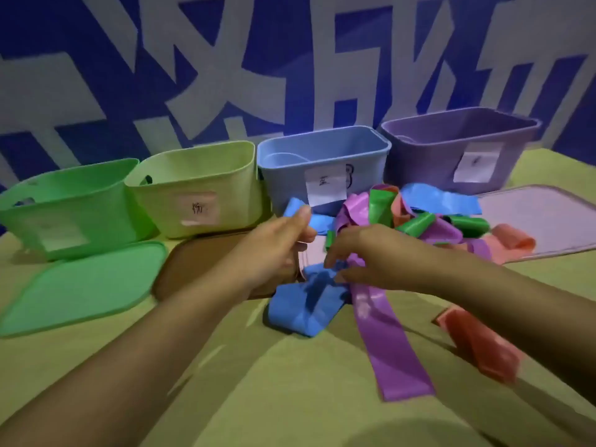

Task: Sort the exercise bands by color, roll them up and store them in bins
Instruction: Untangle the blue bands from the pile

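Four labelled bins are sitting in a row at 12 o'clock, the blue bin (322,162) just behind the mixed band pile (429,221). The left hand (277,243) is pinching one end of a blue exercise band (306,304) at centre while the right hand (358,256) is fingering its middle; it looks like sorting, with rolling next, needing the band pulled free of the purple band (387,343) at 5 o'clock.

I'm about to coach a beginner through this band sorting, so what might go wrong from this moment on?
1. The blue band held by both the left hand and right hand lies against the purple band; lifting it may drag that one along.
2. The tangled pile in front of the blue bin could spill as bands are pulled out.
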The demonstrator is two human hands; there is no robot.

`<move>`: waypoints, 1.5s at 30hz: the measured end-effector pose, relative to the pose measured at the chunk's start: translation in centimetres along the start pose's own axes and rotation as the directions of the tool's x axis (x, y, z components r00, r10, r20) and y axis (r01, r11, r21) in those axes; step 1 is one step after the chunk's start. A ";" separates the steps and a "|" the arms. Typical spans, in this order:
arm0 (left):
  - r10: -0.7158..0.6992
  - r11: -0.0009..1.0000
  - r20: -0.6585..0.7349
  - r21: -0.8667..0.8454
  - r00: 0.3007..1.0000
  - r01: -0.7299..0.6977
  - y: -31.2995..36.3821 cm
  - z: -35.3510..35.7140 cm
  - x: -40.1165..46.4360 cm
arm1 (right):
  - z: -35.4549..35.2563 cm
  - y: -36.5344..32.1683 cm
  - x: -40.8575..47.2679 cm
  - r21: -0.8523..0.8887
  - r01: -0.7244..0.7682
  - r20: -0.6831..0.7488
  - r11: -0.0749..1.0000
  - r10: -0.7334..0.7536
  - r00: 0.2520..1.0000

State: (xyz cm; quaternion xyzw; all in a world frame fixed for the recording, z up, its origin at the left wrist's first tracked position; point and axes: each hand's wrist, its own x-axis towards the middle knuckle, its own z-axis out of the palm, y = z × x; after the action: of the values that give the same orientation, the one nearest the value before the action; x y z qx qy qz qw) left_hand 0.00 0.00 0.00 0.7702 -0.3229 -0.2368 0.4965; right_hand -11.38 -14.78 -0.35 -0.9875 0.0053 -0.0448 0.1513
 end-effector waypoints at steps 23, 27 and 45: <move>-0.093 0.783 -0.196 -0.620 0.976 -0.050 -1.4 -1.7 -7.8 | 4.7 -9.1 -2.5 0.438 0.028 -0.429 0.899 0.181 0.885; 0.044 0.868 -0.224 -0.475 0.974 -0.148 0.0 -2.0 -8.1 | 3.8 -9.9 -3.2 0.443 0.038 -0.439 0.896 0.179 0.880; 0.460 0.771 -0.303 -0.328 0.834 -0.545 9.6 -4.8 -15.7 | -2.3 -15.6 -6.0 0.625 0.471 -0.621 0.622 0.031 0.783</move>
State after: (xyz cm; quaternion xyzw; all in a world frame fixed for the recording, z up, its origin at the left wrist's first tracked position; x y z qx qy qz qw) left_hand -9.89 11.52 11.42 0.5563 -0.4092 -0.0750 0.7194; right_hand -17.58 -0.43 5.96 -0.7621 -0.0964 -0.3585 0.5304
